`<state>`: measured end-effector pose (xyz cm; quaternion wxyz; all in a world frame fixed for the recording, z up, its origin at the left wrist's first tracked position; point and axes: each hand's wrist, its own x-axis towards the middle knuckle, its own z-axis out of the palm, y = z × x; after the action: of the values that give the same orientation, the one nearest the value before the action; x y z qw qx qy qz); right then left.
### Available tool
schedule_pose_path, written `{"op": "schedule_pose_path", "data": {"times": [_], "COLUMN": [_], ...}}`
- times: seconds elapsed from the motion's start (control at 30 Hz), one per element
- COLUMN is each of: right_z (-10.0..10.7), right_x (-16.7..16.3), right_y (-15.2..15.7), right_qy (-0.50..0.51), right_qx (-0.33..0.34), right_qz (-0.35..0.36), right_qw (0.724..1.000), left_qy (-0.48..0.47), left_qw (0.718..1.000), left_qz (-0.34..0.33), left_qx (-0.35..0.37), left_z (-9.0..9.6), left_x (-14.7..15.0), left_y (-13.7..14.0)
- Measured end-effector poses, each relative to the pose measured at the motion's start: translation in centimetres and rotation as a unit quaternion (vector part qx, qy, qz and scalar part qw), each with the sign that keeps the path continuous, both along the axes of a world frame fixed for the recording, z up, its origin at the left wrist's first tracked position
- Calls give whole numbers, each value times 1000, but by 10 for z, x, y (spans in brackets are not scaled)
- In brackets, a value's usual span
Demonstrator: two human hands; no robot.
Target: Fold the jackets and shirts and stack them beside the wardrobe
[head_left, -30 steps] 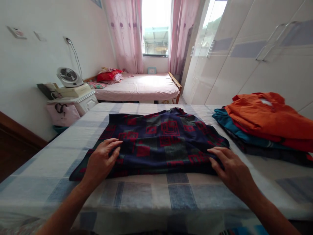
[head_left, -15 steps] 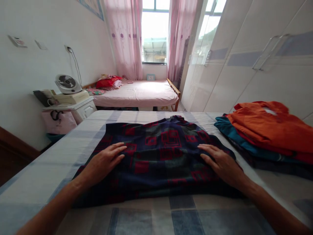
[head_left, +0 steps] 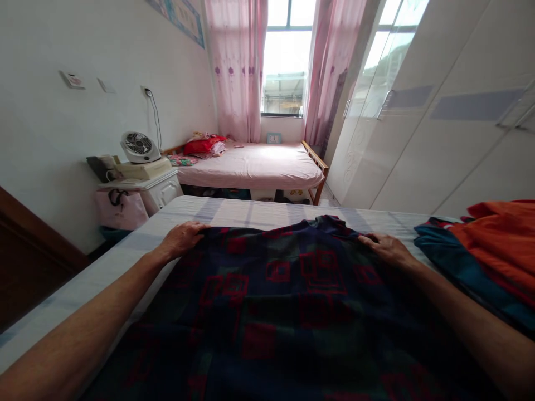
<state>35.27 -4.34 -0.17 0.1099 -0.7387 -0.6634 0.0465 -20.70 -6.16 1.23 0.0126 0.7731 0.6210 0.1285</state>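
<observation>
A dark navy and green shirt [head_left: 276, 295] with red square patterns spreads out in front of me, its collar at the far side. My left hand [head_left: 186, 236] is closed on the far left corner of the shirt. On the far right edge, beside the collar, the fingers of my right hand [head_left: 387, 248] pinch the cloth. The near part of the shirt runs out of the bottom of the view.
The shirt lies over a bed with a checked sheet [head_left: 259, 211]. On the right is a pile of folded clothes [head_left: 497, 250], orange and teal. A white cabinet [head_left: 161, 189] with a fan [head_left: 141, 147], a pink bed [head_left: 259, 164] and a wardrobe [head_left: 401, 145] stand beyond.
Both hands have moved from lying flat on the shirt to its far edge and taken hold there. The shirt now reaches closer to me, and the view has swung left.
</observation>
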Motion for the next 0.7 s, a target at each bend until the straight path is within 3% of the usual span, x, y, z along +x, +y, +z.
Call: {"op": "schedule_pose_path", "data": {"times": [0.1, 0.23, 0.37, 0.5, 0.63, 0.7], "right_z": [9, 15, 12, 13, 17, 23], "right_x": [4, 10, 5, -3, -15, -23], "right_y": [2, -2, 1, 14, 22, 21], "right_qy": [86, 247, 302, 317, 364, 393], "right_qx": [20, 84, 15, -15, -134, -105], "right_qz": [9, -67, -59, -31, -27, -32], "right_qw": [996, 963, 951, 948, 921, 913], "left_qy": [-58, -140, -181, -196, -178, -167], "left_qw": [998, 987, 977, 970, 968, 974], "left_qz": [21, 73, 98, 56, 29, 26], "left_qx": [-11, -27, -50, -132, -173, -149], "left_z": [7, 11, 6, 9, 18, 26], "left_x": [-5, -8, -2, -3, -6, -5], "left_y": [3, 7, 14, 17, 19, 18]}}
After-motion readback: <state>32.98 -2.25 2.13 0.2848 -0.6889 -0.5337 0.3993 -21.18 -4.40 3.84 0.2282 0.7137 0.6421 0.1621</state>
